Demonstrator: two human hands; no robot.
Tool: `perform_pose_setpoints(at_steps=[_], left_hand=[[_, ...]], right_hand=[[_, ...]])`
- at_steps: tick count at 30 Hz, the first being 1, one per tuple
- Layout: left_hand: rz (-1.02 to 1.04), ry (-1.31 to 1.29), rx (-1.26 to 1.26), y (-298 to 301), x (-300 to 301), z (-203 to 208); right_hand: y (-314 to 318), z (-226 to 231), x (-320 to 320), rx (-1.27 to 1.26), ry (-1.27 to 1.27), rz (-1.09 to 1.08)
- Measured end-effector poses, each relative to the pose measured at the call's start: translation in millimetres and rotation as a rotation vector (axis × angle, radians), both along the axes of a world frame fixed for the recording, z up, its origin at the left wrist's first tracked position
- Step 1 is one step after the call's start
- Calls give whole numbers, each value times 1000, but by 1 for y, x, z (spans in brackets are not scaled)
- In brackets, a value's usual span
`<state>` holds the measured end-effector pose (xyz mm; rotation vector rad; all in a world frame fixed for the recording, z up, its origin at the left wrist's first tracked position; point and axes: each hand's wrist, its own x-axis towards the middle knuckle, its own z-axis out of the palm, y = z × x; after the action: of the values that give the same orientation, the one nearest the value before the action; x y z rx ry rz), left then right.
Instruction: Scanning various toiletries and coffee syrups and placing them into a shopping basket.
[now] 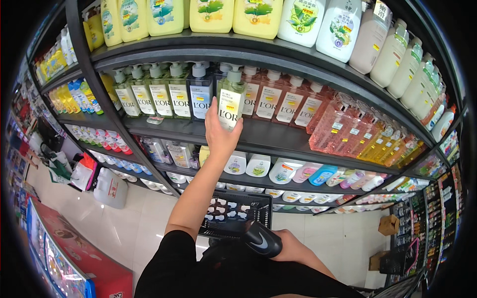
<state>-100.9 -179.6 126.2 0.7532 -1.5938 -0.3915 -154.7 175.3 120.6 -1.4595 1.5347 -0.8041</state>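
Observation:
My left hand (221, 133) reaches up to the middle shelf, its fingers and thumb wrapped round the lower part of a pale green pump bottle (231, 94). That bottle stands upright, in front of the row on the shelf. Just left of it are a blue pump bottle (200, 94) and several green pump bottles (177, 94); brown-pink pump bottles (271, 99) stand to its right. Close to my body, my right hand (289, 246) grips a black handheld barcode scanner (263, 239). Its handle and most of my right fingers are hidden.
A black basket (258, 201) with several white-topped bottles is below my left forearm. Large yellow bottles (211, 15) line the upper shelf. A white jug (110, 187) stands on the floor at left, near a red display case (79, 243). Cardboard boxes (388, 225) are at right.

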Motion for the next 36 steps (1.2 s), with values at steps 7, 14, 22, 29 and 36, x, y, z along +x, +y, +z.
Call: perform_pose_setpoints(at_steps=[7, 14, 22, 29, 36], left_hand=[[-60, 31, 36, 2, 12, -2], [-98, -7, 87, 6, 15, -2], [-184, 74, 82, -15, 13, -21], [-310, 144, 191, -16, 12, -14], [-287, -13, 210, -5, 26, -3]], right_hand=[[-8, -11, -39, -43, 10, 84], [-19, -8, -45, -27, -17, 156], [-26, -7, -38, 19, 22, 172], [-19, -5, -22, 50, 35, 103], [-18, -3, 6, 94, 93, 100]])
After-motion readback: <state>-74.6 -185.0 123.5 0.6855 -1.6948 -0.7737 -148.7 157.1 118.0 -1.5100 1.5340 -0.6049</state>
